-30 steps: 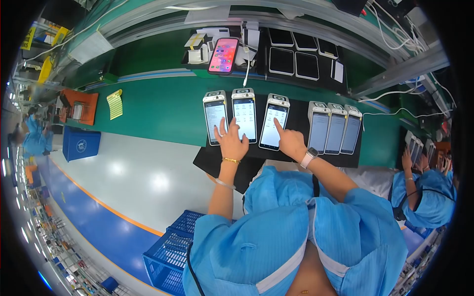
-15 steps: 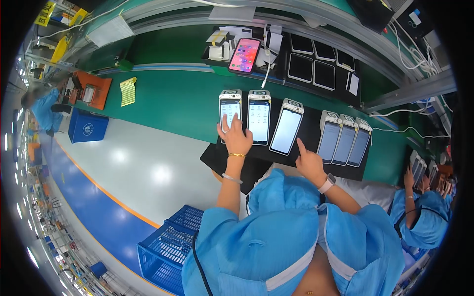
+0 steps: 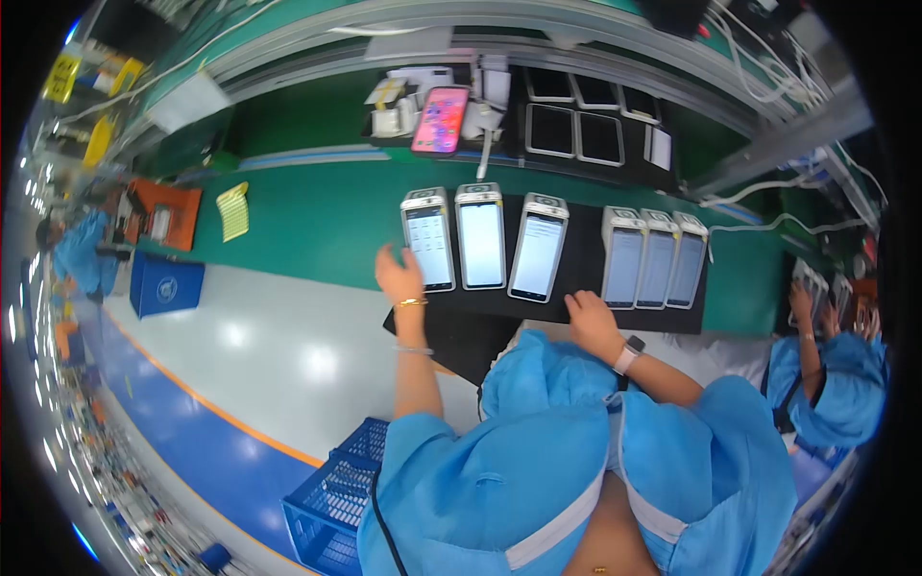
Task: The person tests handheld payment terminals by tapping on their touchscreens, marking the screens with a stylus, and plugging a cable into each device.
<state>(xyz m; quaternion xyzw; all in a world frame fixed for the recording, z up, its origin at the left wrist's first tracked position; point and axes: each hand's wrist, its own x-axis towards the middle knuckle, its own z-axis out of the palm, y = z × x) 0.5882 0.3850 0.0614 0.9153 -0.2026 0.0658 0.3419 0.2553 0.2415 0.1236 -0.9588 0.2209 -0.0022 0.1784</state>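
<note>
Three white handheld payment terminals lie side by side on a black mat [image 3: 461,331] with lit screens. The left terminal [image 3: 429,245] shows a menu of icons, the middle terminal [image 3: 482,245] a nearly blank pale screen, the right terminal [image 3: 539,252] some lines at the top. Beside the left terminal's lower left edge is my left hand [image 3: 400,276], holding nothing, fingers loosely apart; whether it touches the casing I cannot tell. My right hand [image 3: 594,322] rests low on the mat, right of the third terminal, fingers slightly bent and empty.
Several dimmer terminals [image 3: 655,264] stand close together at the right. A pink-screened phone [image 3: 440,121] and dark-screened tablets [image 3: 574,134] occupy the back shelf. Blue crates [image 3: 336,494] sit on the floor at left. A co-worker [image 3: 836,374] works at far right.
My left hand has left the left terminal's screen and moved down to its side. My right index finger no longer points up. The middle terminal's icons have given way to a pale screen; lines appear on the third.
</note>
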